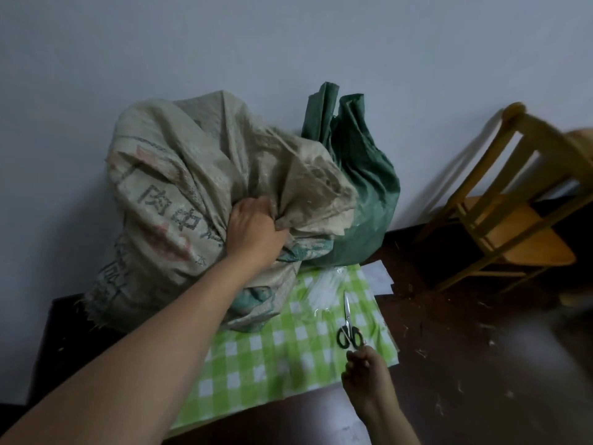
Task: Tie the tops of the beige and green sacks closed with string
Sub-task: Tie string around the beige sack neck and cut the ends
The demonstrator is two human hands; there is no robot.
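Note:
The big beige sack (179, 187) with printed characters stands against the wall, partly on a green checked cloth (272, 358). My left hand (253, 229) grips its bunched neck, and the loose top flops to the right. Behind it on the right stands the green sack (362, 187), its top loose and upright. A bundle of white string (324, 289) in clear wrap lies on the cloth. My right hand (364, 369) hovers just below the scissors (349, 329). Its fingers are curled, and I see nothing in them through the blur.
A wooden chair (513, 213) stands at the right, close to the green sack. White paper (378, 277) lies on the dark floor beside the cloth, among scattered bits of debris. A dark surface (64, 332) sits at the lower left.

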